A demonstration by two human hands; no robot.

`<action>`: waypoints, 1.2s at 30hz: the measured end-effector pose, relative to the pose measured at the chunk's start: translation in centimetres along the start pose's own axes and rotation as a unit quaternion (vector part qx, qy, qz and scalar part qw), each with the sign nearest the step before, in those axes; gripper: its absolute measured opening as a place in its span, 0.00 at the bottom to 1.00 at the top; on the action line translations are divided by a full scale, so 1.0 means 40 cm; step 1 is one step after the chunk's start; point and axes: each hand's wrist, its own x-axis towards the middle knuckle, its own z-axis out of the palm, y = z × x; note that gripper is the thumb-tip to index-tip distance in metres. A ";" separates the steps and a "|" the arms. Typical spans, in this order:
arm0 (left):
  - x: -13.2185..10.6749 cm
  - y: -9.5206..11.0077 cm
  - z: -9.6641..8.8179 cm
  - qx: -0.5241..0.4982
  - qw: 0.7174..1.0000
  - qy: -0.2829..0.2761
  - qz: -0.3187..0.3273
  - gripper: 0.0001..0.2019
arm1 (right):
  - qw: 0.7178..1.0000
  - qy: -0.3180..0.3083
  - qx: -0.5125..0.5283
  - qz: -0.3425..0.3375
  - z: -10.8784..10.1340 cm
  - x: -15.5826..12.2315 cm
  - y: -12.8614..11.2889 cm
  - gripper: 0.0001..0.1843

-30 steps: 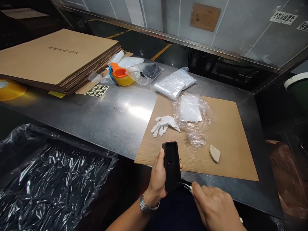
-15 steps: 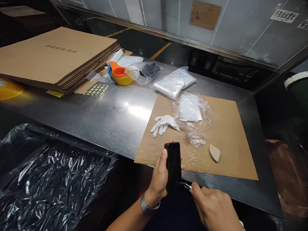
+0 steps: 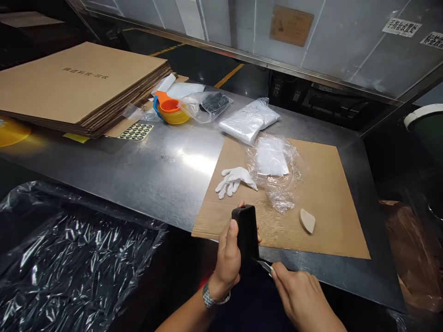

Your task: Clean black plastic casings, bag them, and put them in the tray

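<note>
My left hand (image 3: 228,258) is wrapped round a black rectangular case (image 3: 246,235), thumb along its left side, held upright just off the table's front edge. In my right hand (image 3: 299,288) is a small craft knife (image 3: 266,266) with a thin pointed metal blade. Its tip is at the lower right edge of the black case; whether it touches I cannot tell. Beyond them, a sheet of cardboard (image 3: 325,184) carries a white glove (image 3: 236,179), a tan wedge-shaped pad (image 3: 307,221) and white sheets (image 3: 272,157) in crumpled clear plastic.
A tall stack of flat cardboard (image 3: 114,92) stands at the left of the metal table (image 3: 173,184). Near it are orange and yellow tape rings (image 3: 176,113), a sticker sheet (image 3: 136,132) and bagged items (image 3: 247,121). A black plastic liner (image 3: 76,258) lies below left.
My left hand has tilted the black case slightly and moved it a little left. My right hand has shifted slightly left with the knife, its blade staying near the case's lower edge.
</note>
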 end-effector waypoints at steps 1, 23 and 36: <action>-0.003 -0.002 -0.002 -0.002 1.000 -0.004 0.013 0.33 | 0.995 -0.035 0.084 0.030 -0.002 0.006 -0.002 0.18; 0.029 0.010 0.010 -0.120 0.952 0.015 -0.281 0.26 | 0.957 0.260 -0.062 0.116 0.060 0.107 0.152 0.17; -0.009 -0.014 0.030 -0.002 0.987 0.017 -0.162 0.23 | 0.947 -0.069 0.292 0.117 -0.021 0.075 -0.019 0.16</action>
